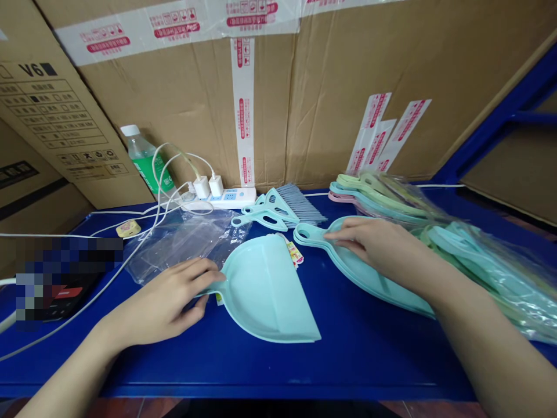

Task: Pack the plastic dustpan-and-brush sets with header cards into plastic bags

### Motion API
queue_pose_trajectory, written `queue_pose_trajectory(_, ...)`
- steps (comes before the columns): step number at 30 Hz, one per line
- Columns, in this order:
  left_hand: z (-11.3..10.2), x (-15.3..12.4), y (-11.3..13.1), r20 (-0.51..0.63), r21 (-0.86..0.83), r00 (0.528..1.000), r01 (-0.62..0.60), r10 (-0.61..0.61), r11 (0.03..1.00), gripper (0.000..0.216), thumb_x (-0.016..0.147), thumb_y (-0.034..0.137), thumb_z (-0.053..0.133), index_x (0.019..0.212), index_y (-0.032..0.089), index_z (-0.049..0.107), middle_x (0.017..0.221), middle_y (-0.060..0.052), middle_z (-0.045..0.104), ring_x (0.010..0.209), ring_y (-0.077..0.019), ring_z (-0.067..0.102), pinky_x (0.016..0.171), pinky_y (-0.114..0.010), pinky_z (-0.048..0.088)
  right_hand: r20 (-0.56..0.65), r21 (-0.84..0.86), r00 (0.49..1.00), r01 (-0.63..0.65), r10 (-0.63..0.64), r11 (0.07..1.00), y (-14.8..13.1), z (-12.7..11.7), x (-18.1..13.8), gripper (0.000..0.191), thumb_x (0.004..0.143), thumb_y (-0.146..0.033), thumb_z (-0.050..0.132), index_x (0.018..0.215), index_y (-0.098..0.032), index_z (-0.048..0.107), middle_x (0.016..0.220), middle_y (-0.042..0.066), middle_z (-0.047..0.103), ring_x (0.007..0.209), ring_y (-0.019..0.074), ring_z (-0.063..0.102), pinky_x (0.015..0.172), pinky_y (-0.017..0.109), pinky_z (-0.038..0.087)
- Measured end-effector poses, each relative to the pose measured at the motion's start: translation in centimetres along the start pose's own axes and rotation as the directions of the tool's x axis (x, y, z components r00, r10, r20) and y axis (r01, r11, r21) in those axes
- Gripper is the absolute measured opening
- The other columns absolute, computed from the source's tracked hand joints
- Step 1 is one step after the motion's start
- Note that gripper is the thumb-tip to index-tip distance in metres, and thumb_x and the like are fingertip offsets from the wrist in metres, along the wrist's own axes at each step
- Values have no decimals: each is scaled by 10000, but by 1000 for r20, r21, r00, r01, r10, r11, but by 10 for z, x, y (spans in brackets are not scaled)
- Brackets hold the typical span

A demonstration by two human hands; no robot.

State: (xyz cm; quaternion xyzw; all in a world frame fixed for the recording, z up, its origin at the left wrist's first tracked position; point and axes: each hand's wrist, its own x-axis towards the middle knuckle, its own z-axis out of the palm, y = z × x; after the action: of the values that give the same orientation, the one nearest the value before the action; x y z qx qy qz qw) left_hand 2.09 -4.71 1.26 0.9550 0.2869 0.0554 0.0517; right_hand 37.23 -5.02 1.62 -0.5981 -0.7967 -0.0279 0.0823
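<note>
1. Left hand (187, 290): grasping the handle of a single dustpan (256, 290), fingers over the top, thumb below. Pan is pale blue-green, open side up, straight lip facing right.
2. Single dustpan sits over the middle of the blue worktop (270, 371), between the hands. Can't tell if its underside is fully in contact.
3. Right hand (369, 241): fingertips on the neck of a nested dustpan stack (378, 284), same colour, at least two deep. Can't tell whether the grip is closed; the wrist and forearm cover part of the stack.
4. Stack's handle end, with hanging hole, points left, near the brushes.
5. Hand brushes (278, 212): same-colour handles, grey bristles, lying behind the single dustpan. A printed tag (295, 254) pokes out just beside the pan's upper edge.
6. Right side: bagged sets (491, 267), green, blue and pink parts in clear film.
7. Left of the brushes: crumpled clear bag (174, 244), partly behind the left hand. Power strip (237, 198) behind it, two white chargers plugged in, bottle (150, 159) alongside.
8. Big taped carton (313, 116) stands along the back.
</note>
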Motion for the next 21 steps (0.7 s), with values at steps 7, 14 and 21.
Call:
queue_pose_trajectory(7, 0, 2, 0, 4, 8, 1000, 5, -5, 1000, 374, 882, 105, 369, 1183, 218, 559, 1140, -73, 632, 1043, -218, 645, 895, -347, 536, 150, 46, 983, 103, -108, 994, 9, 1, -6, 420, 944, -142, 367, 1048, -240, 762, 826, 74, 677, 727, 217, 665, 645, 315, 501)
queue_pose_trajectory(14, 0, 0, 0, -8, 33, 1000, -9, 10, 999, 368, 889, 113, 369, 1187, 220, 558, 1146, -74, 633, 1050, -220, 650, 885, -349, 542, 49, -49, 999, -3, 5, 999, 4, 1, -5, 320, 885, -105, 471, 945, -237, 757, 923, 65, 717, 805, 241, 684, 646, 314, 486)
queue_pose_trajectory(21, 0, 2, 0, -23, 34, 1000, -20, 21, 999, 373, 880, 105, 378, 1182, 212, 567, 1135, -75, 639, 1030, -220, 660, 868, -346, 550, 28, -100, 975, -217, 221, 971, -7, -12, -1, 169, 820, -133, 624, 673, -215, 621, 783, 28, 712, 701, 214, 647, 578, 277, 389)
